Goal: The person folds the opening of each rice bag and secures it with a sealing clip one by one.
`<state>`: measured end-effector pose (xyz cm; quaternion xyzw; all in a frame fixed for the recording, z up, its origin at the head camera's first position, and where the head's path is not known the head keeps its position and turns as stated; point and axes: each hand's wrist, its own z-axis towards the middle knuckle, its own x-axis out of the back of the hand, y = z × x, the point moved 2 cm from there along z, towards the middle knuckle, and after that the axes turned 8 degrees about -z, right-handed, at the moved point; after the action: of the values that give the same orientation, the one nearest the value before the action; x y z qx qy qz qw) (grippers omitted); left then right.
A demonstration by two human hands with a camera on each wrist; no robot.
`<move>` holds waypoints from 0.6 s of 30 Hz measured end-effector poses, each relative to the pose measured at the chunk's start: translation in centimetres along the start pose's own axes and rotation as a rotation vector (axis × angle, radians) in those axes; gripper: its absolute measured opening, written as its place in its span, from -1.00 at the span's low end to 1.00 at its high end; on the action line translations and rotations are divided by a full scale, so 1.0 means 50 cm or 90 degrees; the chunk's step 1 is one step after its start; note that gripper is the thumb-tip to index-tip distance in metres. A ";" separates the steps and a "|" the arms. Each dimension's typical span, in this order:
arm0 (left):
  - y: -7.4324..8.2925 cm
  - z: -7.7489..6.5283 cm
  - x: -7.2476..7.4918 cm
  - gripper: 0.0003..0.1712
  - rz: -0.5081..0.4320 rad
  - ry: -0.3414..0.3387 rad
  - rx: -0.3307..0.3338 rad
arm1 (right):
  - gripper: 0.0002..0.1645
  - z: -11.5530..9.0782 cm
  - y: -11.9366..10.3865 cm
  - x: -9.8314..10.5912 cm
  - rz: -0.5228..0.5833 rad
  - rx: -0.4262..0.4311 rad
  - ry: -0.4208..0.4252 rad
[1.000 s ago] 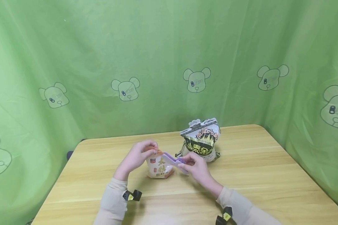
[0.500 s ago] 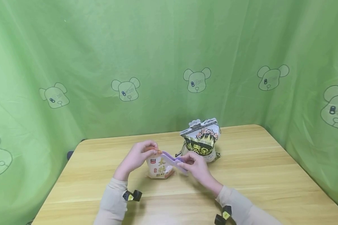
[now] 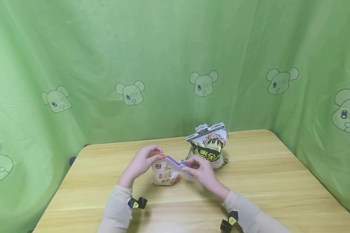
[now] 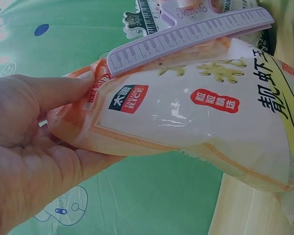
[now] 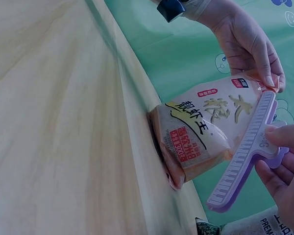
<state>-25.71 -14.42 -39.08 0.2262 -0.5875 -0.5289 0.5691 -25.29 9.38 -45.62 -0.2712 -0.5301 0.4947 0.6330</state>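
A small rice bag (image 3: 162, 173) with an orange edge and gold lettering stands on the wooden table. My left hand (image 3: 142, 162) pinches its upper left corner, the thumb in front in the left wrist view. A long purple bag clip (image 5: 242, 152) with a piano-key pattern lies slantwise along the bag's top edge, one end close to the left thumb. My right hand (image 3: 204, 174) grips the clip's handle between thumb and fingers. In the left wrist view the clip (image 4: 186, 41) overlaps the bag's top; its back half is mostly hidden.
Behind my right hand stands a larger black and white rice bag (image 3: 208, 147), its top closed with a pale clip (image 3: 202, 127). Green curtains with bear faces (image 3: 204, 84) surround the table (image 3: 265, 181) at the back and sides.
My right hand has shifted slightly left with the clip, bringing the clip's end nearer the left fingers. The left hand and both bags stay in place.
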 end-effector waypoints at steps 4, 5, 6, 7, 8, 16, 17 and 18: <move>0.000 0.001 -0.001 -0.94 0.008 0.004 -0.009 | -0.75 0.001 -0.002 0.002 0.001 0.011 -0.009; -0.001 0.001 -0.002 -0.94 0.013 0.005 -0.016 | -0.75 0.001 -0.002 0.002 0.002 0.012 -0.010; 0.000 0.001 -0.002 -0.94 0.018 0.008 -0.020 | -0.75 0.002 0.000 0.002 0.001 0.015 -0.012; 0.001 0.001 -0.003 -0.94 0.026 0.010 -0.028 | -0.75 0.002 0.001 0.002 0.000 0.020 -0.014; 0.003 0.000 -0.003 -0.95 0.035 0.012 -0.036 | -0.75 0.003 0.000 0.002 -0.002 0.026 -0.013; 0.007 0.000 -0.001 -0.94 0.064 0.031 -0.059 | -0.75 0.009 -0.012 -0.002 -0.015 0.038 -0.003; 0.007 0.000 0.000 -0.93 0.066 0.031 -0.057 | -0.74 0.009 -0.013 -0.002 -0.017 0.036 -0.001; 0.007 -0.001 0.001 -0.93 0.067 0.031 -0.056 | -0.74 0.009 -0.012 -0.003 -0.020 0.037 0.001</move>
<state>-25.56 -14.37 -38.77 0.1825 -0.5607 -0.5181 0.6195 -25.48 8.97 -45.01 -0.2449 -0.5193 0.4997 0.6486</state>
